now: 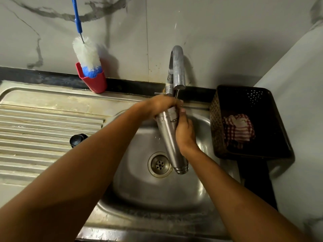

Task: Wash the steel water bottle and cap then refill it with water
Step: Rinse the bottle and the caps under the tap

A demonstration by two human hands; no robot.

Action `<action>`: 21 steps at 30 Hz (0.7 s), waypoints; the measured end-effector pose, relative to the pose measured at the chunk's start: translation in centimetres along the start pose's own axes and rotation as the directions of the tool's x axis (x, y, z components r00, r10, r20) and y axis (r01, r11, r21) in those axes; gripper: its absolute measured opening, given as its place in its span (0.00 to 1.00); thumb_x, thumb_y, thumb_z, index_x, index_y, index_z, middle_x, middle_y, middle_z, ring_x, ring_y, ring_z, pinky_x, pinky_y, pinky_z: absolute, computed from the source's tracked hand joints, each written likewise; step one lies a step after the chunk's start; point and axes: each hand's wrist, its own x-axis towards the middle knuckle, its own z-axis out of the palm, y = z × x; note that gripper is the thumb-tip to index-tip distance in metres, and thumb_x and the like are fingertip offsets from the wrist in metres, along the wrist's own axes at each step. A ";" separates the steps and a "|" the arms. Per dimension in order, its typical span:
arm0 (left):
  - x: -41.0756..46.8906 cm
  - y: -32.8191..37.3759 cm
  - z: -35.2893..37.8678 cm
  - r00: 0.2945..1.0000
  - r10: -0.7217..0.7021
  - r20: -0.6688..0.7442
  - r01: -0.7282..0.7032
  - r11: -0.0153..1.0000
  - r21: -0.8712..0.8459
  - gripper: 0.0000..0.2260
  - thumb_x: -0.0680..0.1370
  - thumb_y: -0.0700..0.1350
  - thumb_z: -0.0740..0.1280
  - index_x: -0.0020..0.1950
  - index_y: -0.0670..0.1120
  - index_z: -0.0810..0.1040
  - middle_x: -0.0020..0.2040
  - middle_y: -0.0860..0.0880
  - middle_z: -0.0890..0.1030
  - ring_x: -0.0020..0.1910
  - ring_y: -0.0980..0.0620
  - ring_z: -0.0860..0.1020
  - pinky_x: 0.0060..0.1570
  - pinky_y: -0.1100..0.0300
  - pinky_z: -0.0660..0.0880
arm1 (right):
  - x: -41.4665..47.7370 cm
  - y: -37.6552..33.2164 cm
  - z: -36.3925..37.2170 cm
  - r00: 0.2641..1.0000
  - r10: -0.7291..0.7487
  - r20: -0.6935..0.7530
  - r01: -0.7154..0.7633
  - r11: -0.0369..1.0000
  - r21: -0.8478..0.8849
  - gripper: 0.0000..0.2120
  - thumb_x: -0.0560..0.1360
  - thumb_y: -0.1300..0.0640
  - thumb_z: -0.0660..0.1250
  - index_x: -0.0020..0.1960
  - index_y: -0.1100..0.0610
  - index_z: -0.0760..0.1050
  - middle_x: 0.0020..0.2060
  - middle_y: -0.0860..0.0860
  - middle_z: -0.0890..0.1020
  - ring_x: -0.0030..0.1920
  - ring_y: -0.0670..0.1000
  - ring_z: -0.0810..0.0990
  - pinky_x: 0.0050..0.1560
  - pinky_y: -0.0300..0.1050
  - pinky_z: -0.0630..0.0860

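Drainboard (35, 130): ribbed steel, takes up the left side. At its back edge, against the wall, stands a red cup (96, 83) holding a bottle brush (87, 53), bristles down and blue handle slanting up out of frame.

Cap (77, 139): black, lies on the drainboard near the basin's left rim, well apart from both hands; partly hidden by the left forearm.

Left hand (160, 105): fingers curled over the upper end of the steel bottle (167, 137), just beneath the spout of the tap (176, 67). The mouth is hidden under this hand.

Bottle: held in the air over the sink (148, 189), touching neither wall nor floor. Long axis runs from the far end under the spout down toward the viewer, tilted slightly right. Narrower end up and away; wider, ringed end low and near, just right of the drain (160, 164). Lettering on the body reads inverted.

Right hand (185, 131): grasps the mid-body from the right, thumb lying along the steel toward the upper end.

Room: open basin below and left of the bottle. The tap crowds the upper end. On the right, a black perforated basket (215, 119) sits just beside the basin rim, with a red-and-white checked cloth (238, 130) inside.
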 end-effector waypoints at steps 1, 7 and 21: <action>0.1 -0.5 -0.4 0.999 -0.011 0.034 0.016 0.984 -0.179 0.13 0.79 0.54 0.71 0.55 0.45 0.83 0.52 0.44 0.86 0.54 0.43 0.83 0.57 0.49 0.80 | 0.1 -0.2 -0.1 1.000 0.004 0.026 -0.005 0.999 0.042 0.28 0.83 0.33 0.49 0.53 0.49 0.81 0.49 0.51 0.86 0.52 0.53 0.84 0.58 0.53 0.79; 0.5 -3.2 2.7 0.975 0.120 -0.186 -0.219 0.648 -0.729 0.18 0.80 0.51 0.70 0.63 0.40 0.81 0.56 0.38 0.84 0.54 0.41 0.84 0.63 0.44 0.80 | 0.5 -2.1 -0.4 0.967 0.168 0.190 -0.226 0.912 0.343 0.28 0.81 0.33 0.56 0.54 0.54 0.84 0.44 0.55 0.88 0.45 0.55 0.87 0.53 0.52 0.83; 0.0 -2.5 4.3 0.751 -0.034 -0.660 -0.311 0.863 -0.399 0.30 0.69 0.61 0.78 0.66 0.56 0.70 0.55 0.53 0.81 0.54 0.51 0.83 0.59 0.45 0.82 | -0.5 -1.3 0.6 0.975 -0.130 0.182 0.080 0.962 0.260 0.15 0.85 0.41 0.57 0.64 0.44 0.77 0.53 0.46 0.86 0.53 0.45 0.86 0.51 0.44 0.81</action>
